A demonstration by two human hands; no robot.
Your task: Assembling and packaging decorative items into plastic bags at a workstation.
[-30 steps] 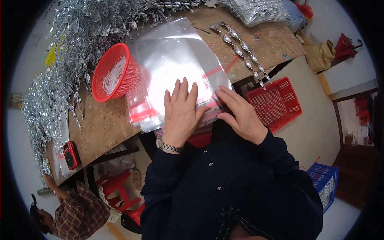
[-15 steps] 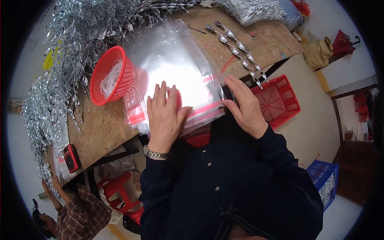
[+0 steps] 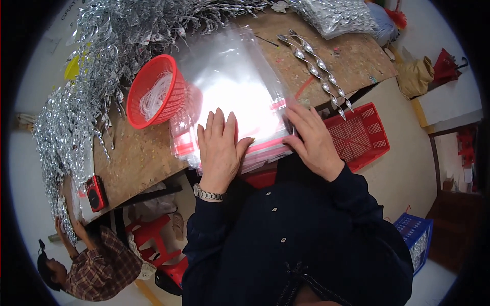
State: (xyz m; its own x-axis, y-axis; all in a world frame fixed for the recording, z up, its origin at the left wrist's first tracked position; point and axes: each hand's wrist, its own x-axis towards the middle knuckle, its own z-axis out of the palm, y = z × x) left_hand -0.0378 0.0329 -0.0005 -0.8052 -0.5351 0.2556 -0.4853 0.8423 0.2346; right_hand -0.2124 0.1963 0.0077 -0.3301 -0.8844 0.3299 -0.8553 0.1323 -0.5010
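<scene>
A stack of clear plastic bags with red strips [image 3: 224, 86] lies on the wooden table [image 3: 132, 158] in front of me. My left hand [image 3: 220, 145] presses flat on the near edge of the stack, fingers spread, a metal watch on the wrist. My right hand [image 3: 312, 137] rests on the stack's right corner, fingers curled over the edge. Neither hand lifts a bag.
A red round basket [image 3: 153, 92] with white threads stands left of the bags. Silver tinsel garlands [image 3: 76, 97] cover the left and far table. A row of silver ornaments [image 3: 314, 64] lies right. A red crate [image 3: 357, 135] sits below the table; another person [image 3: 92, 265] crouches lower left.
The bag stack has been pulled nearer to me and squared. Both hands slid with it; my right hand moved from the near edge to the right corner.
</scene>
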